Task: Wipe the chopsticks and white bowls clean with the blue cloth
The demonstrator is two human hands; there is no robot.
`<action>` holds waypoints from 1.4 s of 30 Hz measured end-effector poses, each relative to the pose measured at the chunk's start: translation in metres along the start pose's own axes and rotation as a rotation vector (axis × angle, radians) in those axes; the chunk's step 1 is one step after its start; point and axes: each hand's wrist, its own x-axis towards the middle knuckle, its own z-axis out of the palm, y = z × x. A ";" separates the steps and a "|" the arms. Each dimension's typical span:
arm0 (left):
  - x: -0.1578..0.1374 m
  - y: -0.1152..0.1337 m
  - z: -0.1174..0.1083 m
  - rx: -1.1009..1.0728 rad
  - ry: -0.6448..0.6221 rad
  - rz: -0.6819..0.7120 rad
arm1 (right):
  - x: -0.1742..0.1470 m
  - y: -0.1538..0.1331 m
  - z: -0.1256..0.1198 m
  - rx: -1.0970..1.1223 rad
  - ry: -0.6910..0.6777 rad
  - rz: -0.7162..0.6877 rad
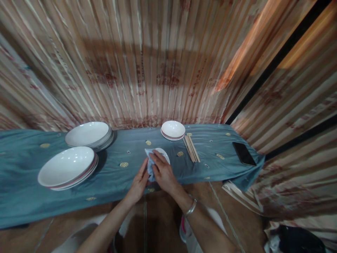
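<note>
A light blue cloth (149, 164) is bunched between my two hands, over a small white dish (164, 154) near the front of the table. My right hand (162, 172) presses the cloth against the dish, its fingers bent over it. At the near left side, my left hand (140, 180) is closed at the dish's edge, touching the cloth too; its exact grip is partly hidden. Only the dish's far right part shows. Just beyond it stands a short stack of small white bowls (173, 129), with several wooden chopsticks (192, 148) lying to its right.
Two stacks of larger white dishes stand on the left, a near stack (67, 165) and a far stack (88, 134). A black phone (244, 153) lies at the right end of the teal tablecloth (131, 140). Pleated curtains (158, 70) hang behind and at the right.
</note>
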 end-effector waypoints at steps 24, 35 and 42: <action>-0.012 0.003 0.006 -0.127 -0.046 0.006 | -0.010 0.073 -0.004 -0.742 -0.020 0.134; -0.009 0.010 0.006 -0.095 -0.036 -0.039 | -0.022 0.030 -0.022 -0.761 -0.295 0.124; -0.003 0.007 0.003 -0.083 -0.028 -0.062 | -0.024 0.020 -0.019 -0.503 -0.428 0.073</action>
